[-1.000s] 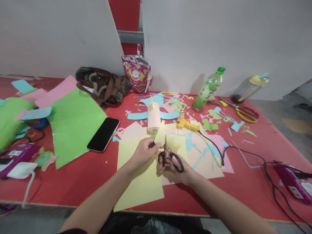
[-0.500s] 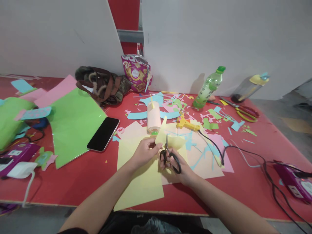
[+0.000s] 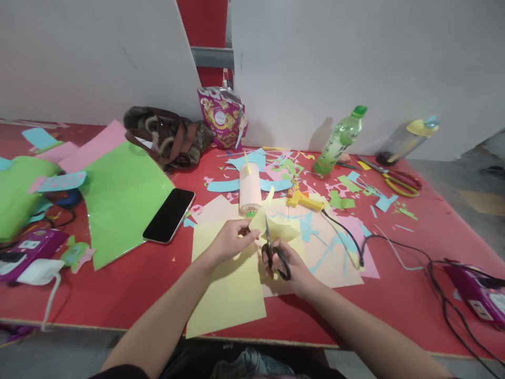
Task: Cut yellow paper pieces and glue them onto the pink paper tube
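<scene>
My left hand (image 3: 228, 240) pinches a small piece of yellow paper (image 3: 279, 227) held just above the table. My right hand (image 3: 294, 268) grips black-handled scissors (image 3: 275, 255), whose blades point up into that paper. Under both hands lies a large yellow sheet (image 3: 229, 284) on the red table (image 3: 130, 284). Just beyond the hands stands a roll wrapped in pale pink paper (image 3: 250, 188) with a yellow strip sticking out of its top.
A black phone (image 3: 169, 215) lies left of the hands on a green sheet (image 3: 118, 197). A yellow glue gun (image 3: 303, 200) with a black cable, a green bottle (image 3: 340, 140), red-and-yellow scissors (image 3: 396, 180), a brown bag (image 3: 169, 138), a snack pouch (image 3: 223, 117) and paper scraps lie beyond. Purple devices sit at both table ends.
The scissors have tilted and shifted slightly right while the yellow piece has turned in my left hand. My view has drifted a little.
</scene>
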`<state>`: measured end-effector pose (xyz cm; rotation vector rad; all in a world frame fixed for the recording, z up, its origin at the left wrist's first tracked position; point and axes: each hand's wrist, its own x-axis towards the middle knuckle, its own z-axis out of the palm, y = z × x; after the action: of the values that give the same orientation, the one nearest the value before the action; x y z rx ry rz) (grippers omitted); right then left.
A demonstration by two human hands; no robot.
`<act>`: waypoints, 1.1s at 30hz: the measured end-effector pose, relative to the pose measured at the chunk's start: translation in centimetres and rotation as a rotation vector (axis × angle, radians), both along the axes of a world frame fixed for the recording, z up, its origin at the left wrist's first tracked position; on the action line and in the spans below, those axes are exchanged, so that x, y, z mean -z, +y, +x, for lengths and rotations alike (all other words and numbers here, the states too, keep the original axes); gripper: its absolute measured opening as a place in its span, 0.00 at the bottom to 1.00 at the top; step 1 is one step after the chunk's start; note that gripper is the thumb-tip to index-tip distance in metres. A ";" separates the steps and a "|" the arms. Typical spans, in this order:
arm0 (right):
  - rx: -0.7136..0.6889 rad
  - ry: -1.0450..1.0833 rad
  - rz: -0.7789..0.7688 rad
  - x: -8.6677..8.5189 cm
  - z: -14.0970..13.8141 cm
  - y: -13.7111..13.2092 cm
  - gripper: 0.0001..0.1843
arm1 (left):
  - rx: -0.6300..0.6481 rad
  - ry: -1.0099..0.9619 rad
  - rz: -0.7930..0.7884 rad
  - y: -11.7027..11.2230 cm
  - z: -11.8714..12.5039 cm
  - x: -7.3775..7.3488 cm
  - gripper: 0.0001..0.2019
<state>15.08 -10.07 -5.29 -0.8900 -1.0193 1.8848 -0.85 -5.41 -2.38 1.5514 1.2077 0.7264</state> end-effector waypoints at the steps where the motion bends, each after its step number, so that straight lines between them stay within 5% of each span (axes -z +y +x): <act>1: -0.002 -0.003 -0.007 0.0 0.0 0.0 0.24 | 0.003 0.008 -0.002 0.1 -0.1 0.0 0.12; 33: -0.011 -0.040 -0.055 0.2 -0.2 -0.5 0.25 | 0.016 -0.035 -0.119 -0.1 0.1 0.1 0.15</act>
<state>14.85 -10.57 -5.47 -0.9593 -1.0029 1.9192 -0.72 -5.50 -2.46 1.4431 1.1902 0.6574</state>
